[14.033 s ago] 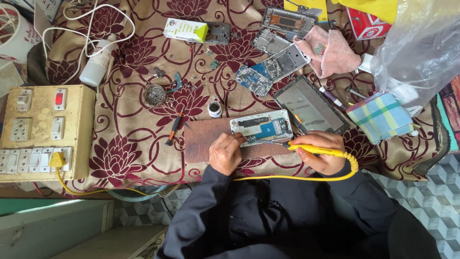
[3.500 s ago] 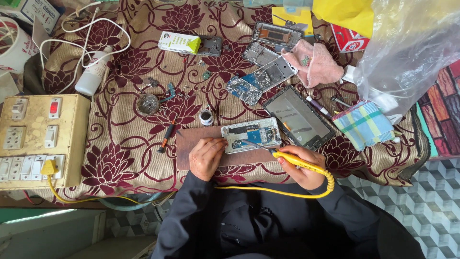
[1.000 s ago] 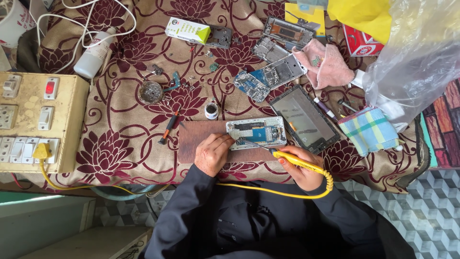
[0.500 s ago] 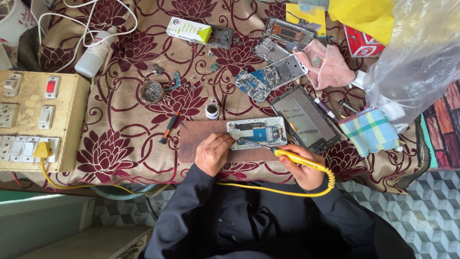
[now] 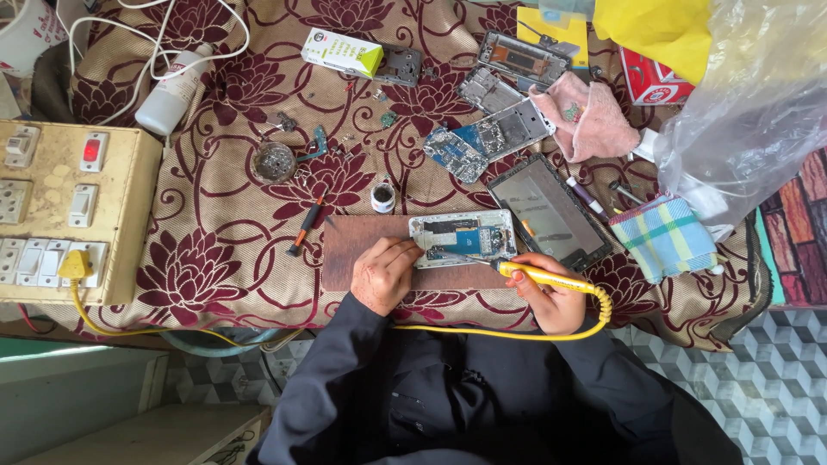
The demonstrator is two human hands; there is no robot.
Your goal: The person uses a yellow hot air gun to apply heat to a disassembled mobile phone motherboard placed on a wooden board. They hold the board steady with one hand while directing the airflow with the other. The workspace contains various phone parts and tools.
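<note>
While your left hand (image 5: 383,274) presses fingertips down on the left end of the opened phone body with its blue and silver circuit board (image 5: 463,238), your right hand (image 5: 549,295) is wrapped around the yellow-handled soldering iron (image 5: 541,275), tip touching the board. The phone lies on a brown rectangular work mat (image 5: 349,250) near the front edge of the maroon floral cloth-covered table (image 5: 215,232). Just beyond the mat sits a small round black tin (image 5: 382,197); an orange-handled screwdriver (image 5: 304,227) lies just left of it. A black phone screen panel (image 5: 549,211) lies right of the phone. A cream switchboard (image 5: 65,211) fills the left edge.
</note>
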